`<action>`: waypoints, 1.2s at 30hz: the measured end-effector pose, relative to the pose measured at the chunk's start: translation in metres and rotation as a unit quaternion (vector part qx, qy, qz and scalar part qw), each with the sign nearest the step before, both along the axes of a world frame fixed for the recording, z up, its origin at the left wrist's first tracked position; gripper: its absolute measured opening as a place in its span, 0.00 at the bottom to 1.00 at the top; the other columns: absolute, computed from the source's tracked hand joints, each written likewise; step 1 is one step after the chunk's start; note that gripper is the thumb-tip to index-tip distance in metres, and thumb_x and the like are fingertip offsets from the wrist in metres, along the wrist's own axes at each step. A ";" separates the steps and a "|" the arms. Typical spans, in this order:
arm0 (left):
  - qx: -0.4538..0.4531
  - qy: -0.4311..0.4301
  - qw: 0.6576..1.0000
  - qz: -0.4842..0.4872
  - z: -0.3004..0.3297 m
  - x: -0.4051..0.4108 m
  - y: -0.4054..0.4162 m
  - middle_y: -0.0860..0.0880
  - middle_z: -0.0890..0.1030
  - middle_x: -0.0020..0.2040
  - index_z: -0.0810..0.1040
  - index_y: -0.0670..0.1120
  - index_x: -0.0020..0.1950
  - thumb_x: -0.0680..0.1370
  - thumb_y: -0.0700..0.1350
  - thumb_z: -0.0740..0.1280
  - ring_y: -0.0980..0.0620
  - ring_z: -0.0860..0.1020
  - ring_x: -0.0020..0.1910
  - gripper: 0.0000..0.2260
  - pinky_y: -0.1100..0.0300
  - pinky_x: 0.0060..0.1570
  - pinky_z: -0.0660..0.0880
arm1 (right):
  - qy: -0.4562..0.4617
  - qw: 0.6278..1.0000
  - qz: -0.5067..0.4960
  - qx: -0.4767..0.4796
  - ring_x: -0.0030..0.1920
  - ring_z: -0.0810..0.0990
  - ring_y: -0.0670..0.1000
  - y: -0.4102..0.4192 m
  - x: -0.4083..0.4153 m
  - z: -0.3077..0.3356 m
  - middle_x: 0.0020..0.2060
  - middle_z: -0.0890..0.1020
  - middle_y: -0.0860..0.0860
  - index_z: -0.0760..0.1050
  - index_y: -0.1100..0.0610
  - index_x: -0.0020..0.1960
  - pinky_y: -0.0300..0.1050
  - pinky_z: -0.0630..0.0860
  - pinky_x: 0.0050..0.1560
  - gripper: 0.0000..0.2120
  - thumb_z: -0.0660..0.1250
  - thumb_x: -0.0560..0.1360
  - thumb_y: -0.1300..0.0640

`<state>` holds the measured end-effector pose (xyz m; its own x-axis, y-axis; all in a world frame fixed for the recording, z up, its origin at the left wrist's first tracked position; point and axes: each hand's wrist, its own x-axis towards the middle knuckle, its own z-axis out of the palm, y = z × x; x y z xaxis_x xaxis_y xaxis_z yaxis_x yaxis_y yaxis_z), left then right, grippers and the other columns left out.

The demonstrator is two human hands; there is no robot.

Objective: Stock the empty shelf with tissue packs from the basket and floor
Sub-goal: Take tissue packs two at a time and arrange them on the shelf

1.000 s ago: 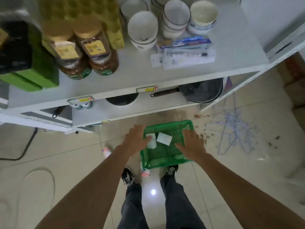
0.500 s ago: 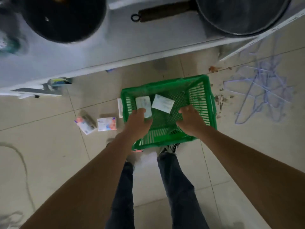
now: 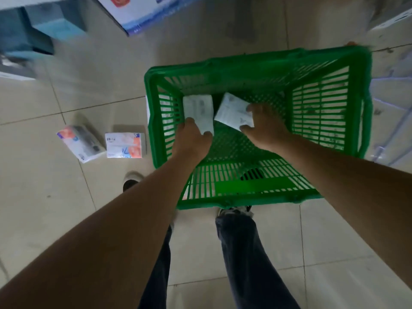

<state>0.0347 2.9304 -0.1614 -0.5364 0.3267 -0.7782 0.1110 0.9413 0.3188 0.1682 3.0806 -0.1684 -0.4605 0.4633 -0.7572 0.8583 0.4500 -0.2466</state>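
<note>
1. Far left on the floor, two tissue packs lie untouched: a tilted tissue pack (image 3: 81, 142) and, just beside it, a square tissue pack (image 3: 124, 144) with orange and blue print. Both are close to the basket's left wall and were already lying there half a second ago.
2. The green plastic basket (image 3: 330, 63) sits on the floor in front of the person's feet and fills far more of the view than a second ago, so the person has bent down over it.
3. The left hand (image 3: 192, 141) has closed on the left white pack (image 3: 198, 110) inside the basket, thumb and fingers pinching its near end.
4. The right hand (image 3: 265, 128) has moved off the basket's near rim and now clamps the right white pack (image 3: 233, 111), fingers wrapped over its right edge.
5. My judgement: both packs are gripped but not yet lifted; next comes raising them to the shelf, which is out of view here.
6. The surface is beige tiled floor (image 3: 44, 197), glossy and dim. A blue-and-white carton (image 3: 142, 16) and blurred teal boxes (image 3: 33, 34) lie at the top left; motion blur hides finer detail.
</note>
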 end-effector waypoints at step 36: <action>0.003 -0.073 0.961 0.265 -0.111 0.022 0.002 0.40 0.75 0.72 0.68 0.39 0.74 0.68 0.46 0.82 0.39 0.75 0.69 0.39 0.50 0.63 0.75 | 0.038 0.886 -0.399 -0.234 0.65 0.82 0.57 0.013 0.016 -0.098 0.67 0.81 0.55 0.74 0.60 0.73 0.56 0.80 0.66 0.37 0.83 0.67 0.55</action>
